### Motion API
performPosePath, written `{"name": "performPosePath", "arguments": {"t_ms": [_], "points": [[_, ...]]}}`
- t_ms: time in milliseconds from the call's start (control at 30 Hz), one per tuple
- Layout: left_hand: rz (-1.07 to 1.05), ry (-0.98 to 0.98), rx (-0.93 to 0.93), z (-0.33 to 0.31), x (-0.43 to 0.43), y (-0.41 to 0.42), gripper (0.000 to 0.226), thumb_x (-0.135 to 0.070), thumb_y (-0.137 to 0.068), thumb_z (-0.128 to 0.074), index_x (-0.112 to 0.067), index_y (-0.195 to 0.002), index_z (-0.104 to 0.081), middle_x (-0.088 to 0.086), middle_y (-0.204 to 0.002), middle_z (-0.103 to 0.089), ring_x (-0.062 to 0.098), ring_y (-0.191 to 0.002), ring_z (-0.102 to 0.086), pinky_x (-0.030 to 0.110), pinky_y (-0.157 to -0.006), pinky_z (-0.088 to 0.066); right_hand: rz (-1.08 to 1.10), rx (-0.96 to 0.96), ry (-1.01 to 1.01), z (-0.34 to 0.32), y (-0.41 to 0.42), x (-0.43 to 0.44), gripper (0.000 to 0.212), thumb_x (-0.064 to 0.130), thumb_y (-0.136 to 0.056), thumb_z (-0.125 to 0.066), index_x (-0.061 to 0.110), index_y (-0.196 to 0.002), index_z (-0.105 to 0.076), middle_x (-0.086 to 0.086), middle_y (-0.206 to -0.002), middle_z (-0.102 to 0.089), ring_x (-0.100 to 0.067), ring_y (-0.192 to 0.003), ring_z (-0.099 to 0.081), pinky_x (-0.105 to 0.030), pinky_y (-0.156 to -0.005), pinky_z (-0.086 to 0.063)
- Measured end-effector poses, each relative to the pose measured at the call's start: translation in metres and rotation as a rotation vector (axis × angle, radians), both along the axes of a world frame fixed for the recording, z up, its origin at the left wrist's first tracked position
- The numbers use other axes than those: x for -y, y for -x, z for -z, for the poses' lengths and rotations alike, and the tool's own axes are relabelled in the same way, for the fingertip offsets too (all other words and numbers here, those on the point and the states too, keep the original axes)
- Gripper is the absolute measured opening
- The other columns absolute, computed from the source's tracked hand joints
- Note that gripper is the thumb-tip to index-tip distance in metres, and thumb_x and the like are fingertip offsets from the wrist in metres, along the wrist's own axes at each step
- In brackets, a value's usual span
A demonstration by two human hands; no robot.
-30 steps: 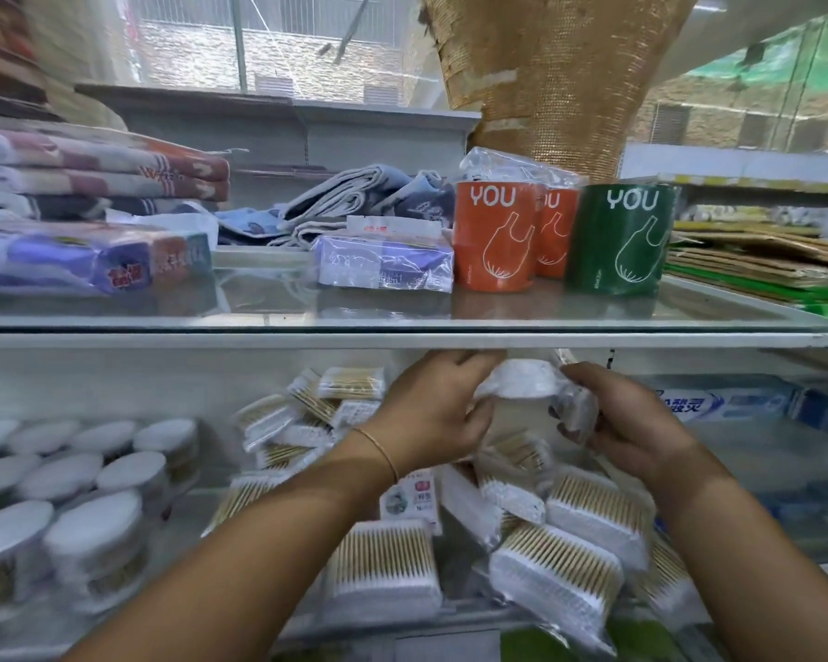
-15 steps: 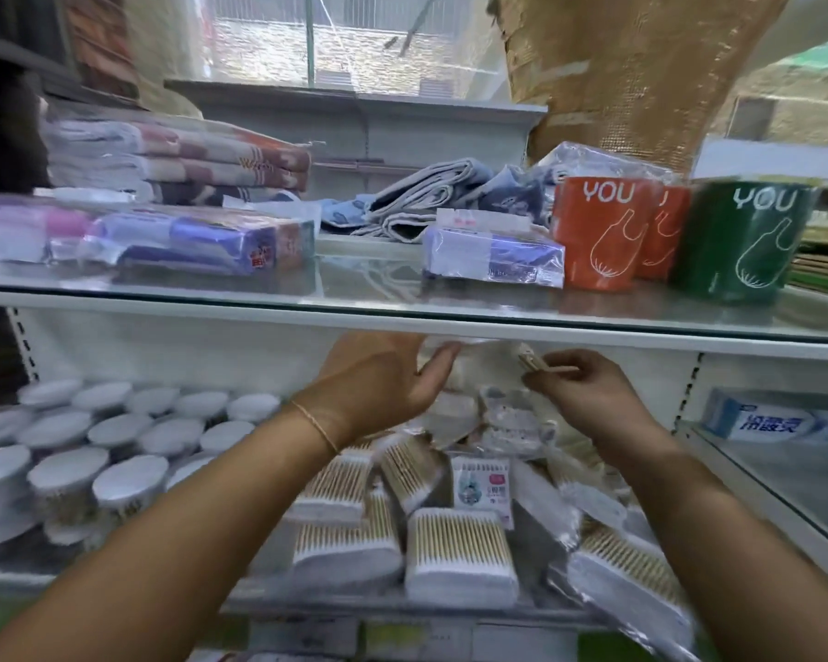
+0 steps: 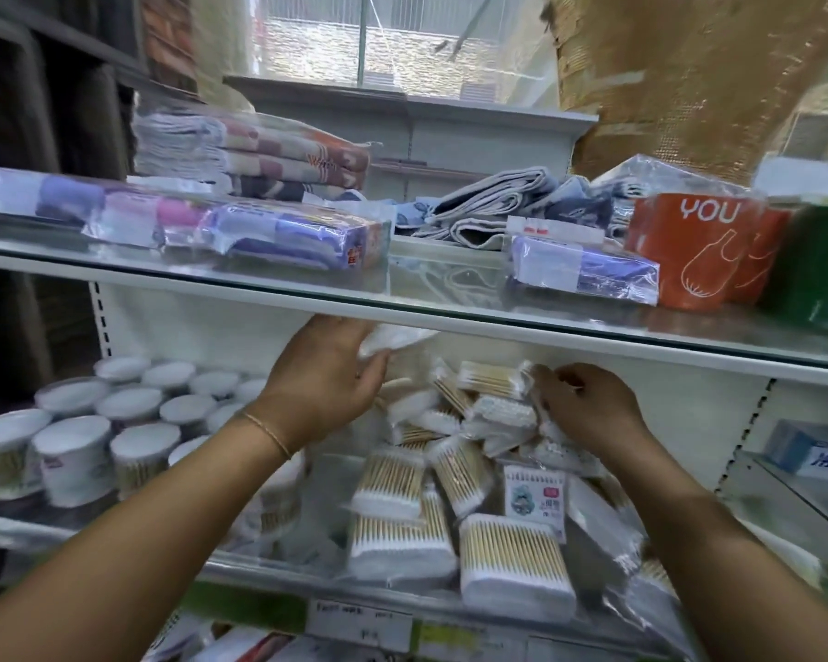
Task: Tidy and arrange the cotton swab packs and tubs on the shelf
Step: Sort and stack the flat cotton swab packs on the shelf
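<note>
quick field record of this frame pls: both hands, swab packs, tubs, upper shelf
left hand: grips a white pack just under the upper shelf edge
right hand: fingers curled at the pack pile; grip unclear
pack pile: jumbled, overlapping, centre-right of lower shelf
tubs: white-lidded, upright, grouped at lower shelf's left
upper shelf: folded towels, orange roll

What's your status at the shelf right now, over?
Left hand grips white pack. Right hand pinches swab pack atop pile. Upper shelf edge close overhead.
</note>
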State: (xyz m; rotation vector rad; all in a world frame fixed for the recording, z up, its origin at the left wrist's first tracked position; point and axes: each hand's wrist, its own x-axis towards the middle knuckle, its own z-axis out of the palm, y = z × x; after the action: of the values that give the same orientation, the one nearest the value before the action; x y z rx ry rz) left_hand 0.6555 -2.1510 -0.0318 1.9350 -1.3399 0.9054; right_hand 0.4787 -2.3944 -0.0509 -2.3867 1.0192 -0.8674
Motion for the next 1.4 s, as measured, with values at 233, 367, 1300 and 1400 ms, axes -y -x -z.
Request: {"name": "performPosePath", "arguments": {"t_ms": [233,367,1300,1400], "points": [[-0.091,0.053,-0.319,0.004,-0.011,-0.025,0.035,-0.032,-0.092,-0.062,-0.017,-0.123,-0.065,0.005,-0.122,-0.068,0.024,-0.111,-0.062,0.022,-0.090,-0.041,-0.017,0.031,0.039,0.001,-0.001,0.000,0.035,0.051,-0.098,-0.045,0.023,-0.082,-0.059,0.002,-0.083,-0.059,-0.028,-0.092,-0.061,-0.027,-0.074,-0.032],[-0.181,0.035,-0.477,0.008,-0.012,-0.038,0.040,-0.037,-0.091,-0.060,-0.013,-0.124,-0.063,0.007,-0.122,-0.068,0.025,-0.111,-0.062,0.025,-0.091,-0.044,-0.004,0.064,0.001,0.003,-0.002,-0.005,0.036,0.048,-0.097,-0.048,0.020,-0.102,-0.070,0.000,-0.100,-0.067,-0.024,-0.095,-0.059,-0.027,-0.078,-0.034],[-0.224,-0.460,-0.451,0.039,0.015,-0.047,0.035,-0.038,-0.089,-0.058,-0.016,-0.116,-0.062,0.006,-0.115,-0.066,0.025,-0.103,-0.061,0.033,-0.087,-0.050,-0.238,-0.625,0.544,-0.010,-0.041,-0.068,0.094,0.047,-0.077,-0.069,0.045,-0.150,-0.010,0.005,-0.158,-0.020,-0.023,-0.145,-0.019,-0.051,-0.120,-0.007],[-0.224,-0.523,-0.323,0.040,0.021,-0.041,0.035,-0.040,-0.087,-0.059,-0.019,-0.114,-0.061,0.005,-0.112,-0.065,0.026,-0.102,-0.059,0.035,-0.085,-0.047,-0.203,-0.648,0.578,-0.005,-0.044,-0.063,0.102,0.045,-0.081,-0.071,0.046,-0.150,0.005,0.000,-0.160,-0.016,-0.026,-0.146,-0.016,-0.054,-0.119,-0.002]]}}
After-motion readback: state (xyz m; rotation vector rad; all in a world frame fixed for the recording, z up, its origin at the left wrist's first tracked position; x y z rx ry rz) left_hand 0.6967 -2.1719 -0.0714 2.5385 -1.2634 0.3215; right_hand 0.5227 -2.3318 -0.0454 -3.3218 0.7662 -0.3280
